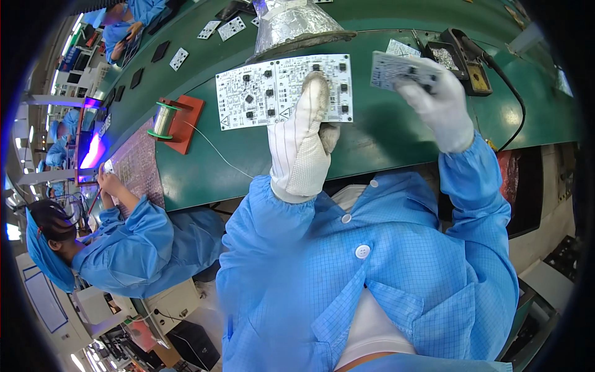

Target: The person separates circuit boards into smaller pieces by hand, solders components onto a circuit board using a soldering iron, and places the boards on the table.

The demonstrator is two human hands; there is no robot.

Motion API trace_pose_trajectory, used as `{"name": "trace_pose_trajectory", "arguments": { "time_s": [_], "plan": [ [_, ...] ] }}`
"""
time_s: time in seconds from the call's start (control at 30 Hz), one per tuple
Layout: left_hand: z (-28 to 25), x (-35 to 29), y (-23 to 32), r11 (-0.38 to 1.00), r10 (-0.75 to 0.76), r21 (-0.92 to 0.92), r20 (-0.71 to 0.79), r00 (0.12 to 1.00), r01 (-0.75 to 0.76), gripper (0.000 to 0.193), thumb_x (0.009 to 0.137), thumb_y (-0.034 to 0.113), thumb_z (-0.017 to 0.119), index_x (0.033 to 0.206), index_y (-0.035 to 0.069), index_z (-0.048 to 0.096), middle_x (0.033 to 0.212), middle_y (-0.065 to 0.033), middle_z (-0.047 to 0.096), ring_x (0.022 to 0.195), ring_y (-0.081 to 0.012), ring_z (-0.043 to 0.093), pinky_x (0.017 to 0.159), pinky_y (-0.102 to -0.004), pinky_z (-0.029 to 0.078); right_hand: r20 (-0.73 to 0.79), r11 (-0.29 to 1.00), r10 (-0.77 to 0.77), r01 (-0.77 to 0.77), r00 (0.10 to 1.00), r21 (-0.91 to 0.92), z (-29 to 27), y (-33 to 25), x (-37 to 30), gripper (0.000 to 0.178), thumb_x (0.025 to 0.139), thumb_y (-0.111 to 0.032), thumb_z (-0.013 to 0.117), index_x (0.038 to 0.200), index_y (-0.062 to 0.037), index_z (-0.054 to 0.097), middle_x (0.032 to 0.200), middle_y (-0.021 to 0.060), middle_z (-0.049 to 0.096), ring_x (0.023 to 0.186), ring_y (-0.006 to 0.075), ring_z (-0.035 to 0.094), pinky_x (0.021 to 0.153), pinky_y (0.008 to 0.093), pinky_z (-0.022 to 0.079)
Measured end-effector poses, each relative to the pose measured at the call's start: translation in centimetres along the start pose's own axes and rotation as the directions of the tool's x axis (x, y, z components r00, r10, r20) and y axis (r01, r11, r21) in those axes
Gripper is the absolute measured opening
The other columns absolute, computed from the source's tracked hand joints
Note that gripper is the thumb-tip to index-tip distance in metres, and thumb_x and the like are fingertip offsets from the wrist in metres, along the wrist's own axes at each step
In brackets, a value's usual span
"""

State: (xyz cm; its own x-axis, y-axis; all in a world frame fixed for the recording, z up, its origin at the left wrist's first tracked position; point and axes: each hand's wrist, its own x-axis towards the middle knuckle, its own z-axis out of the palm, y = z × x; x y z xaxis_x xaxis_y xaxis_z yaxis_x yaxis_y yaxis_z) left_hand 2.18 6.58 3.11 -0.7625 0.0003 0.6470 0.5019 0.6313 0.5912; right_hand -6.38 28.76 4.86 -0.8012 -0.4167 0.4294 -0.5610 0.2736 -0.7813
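My left hand (297, 146), in a white glove with a dirty thumb, grips a white printed circuit board (238, 99). The thumb presses on its face, which carries several small black parts, and the board is held up facing me. To its right, my gloved right hand (443, 115) pinches a second white circuit board (384, 71). This board is tilted and smeared by motion, and the fingers hide part of it. A gap separates the two boards.
A solder wire spool (163, 121) sits on a red stand (188, 133); its wire trails toward my left sleeve. A foil-wrapped duct (297, 28) stands behind the boards. At right are a soldering iron holder (476, 77) and cable. A co-worker (136, 248) sits at left.
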Motion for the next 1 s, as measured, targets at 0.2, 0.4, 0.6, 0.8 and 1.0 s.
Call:
{"name": "trace_pose_trajectory", "arguments": {
  "time_s": [0.2,0.4,0.6,0.8,1.0],
  "plan": [
    [-0.3,-0.9,0.6,0.989,-0.043,-0.138,0.081,0.996,0.054,0.072,0.065,-0.014,0.069,0.133,0.002,0.05,0.115,-0.0167,0.062,0.099,-0.0298,0.063,0.088,-0.0354,0.05,0.065,0.969,-0.163,0.172,0.984,-0.175,-0.3,-0.4,1.7,0.024,0.078,-0.008,0.069,0.101,-0.0044,0.064,0.093,0.0131,0.062,0.076,0.0225,0.063,0.067,0.0322,0.053],
    [-0.2,-1.9,-0.4,0.985,-0.125,-0.101,0.128,0.984,0.138,0.072,0.067,-0.017,0.067,0.134,0.002,0.049,0.118,-0.0155,0.06,0.102,-0.0261,0.061,0.09,-0.0333,0.049,0.013,0.872,-0.464,0.46,0.886,-0.169,-0.2,-0.6,1.5,0.027,0.074,-0.011,0.073,0.098,-0.0026,0.065,0.085,0.0115,0.063,0.073,0.0243,0.062,0.064,0.0318,0.052],
    [-0.3,-2.2,-0.2,0.992,-0.007,-0.128,0.079,0.997,0.017,0.057,0.079,-0.016,0.058,0.133,0.0,0.049,0.114,-0.0093,0.059,0.089,-0.0138,0.059,0.075,-0.0235,0.051,-0.066,0.921,0.049,-0.07,0.997,-0.383,-1.3,6.6,4.7,0.043,0.087,-0.036,0.058,0.107,0.0009,0.066,0.086,0.0161,0.069,0.076,0.0231,0.066,0.072,0.0331,0.052],
    [-0.8,-2.5,-0.4,0.615,-0.472,-0.578,0.274,0.838,0.536,0.036,0.091,-0.003,0.053,0.127,0.0,0.054,0.097,-0.003,0.052,0.069,-0.0071,0.045,0.056,-0.019,0.041,-0.156,0.782,0.588,-0.607,0.794,-0.142,-7.2,15.1,14.5,0.053,0.08,-0.048,0.067,0.1,0.001,0.067,0.085,0.011,0.067,0.078,0.021,0.065,0.07,0.0327,0.051],
    [0.2,-2.1,-0.6,0.893,-0.387,-0.224,0.058,0.92,0.39,0.046,0.082,-0.007,0.061,0.126,0.006,0.058,0.11,-0.0129,0.06,0.081,-0.0239,0.059,0.076,-0.0335,0.05,-0.292,0.863,0.144,-0.264,0.946,-0.43,-5.0,4.3,9.9,0.04,0.088,-0.032,0.058,0.11,0.0006,0.059,0.09,0.0126,0.062,0.078,0.0199,0.059,0.066,0.034,0.045]
  ]
}}
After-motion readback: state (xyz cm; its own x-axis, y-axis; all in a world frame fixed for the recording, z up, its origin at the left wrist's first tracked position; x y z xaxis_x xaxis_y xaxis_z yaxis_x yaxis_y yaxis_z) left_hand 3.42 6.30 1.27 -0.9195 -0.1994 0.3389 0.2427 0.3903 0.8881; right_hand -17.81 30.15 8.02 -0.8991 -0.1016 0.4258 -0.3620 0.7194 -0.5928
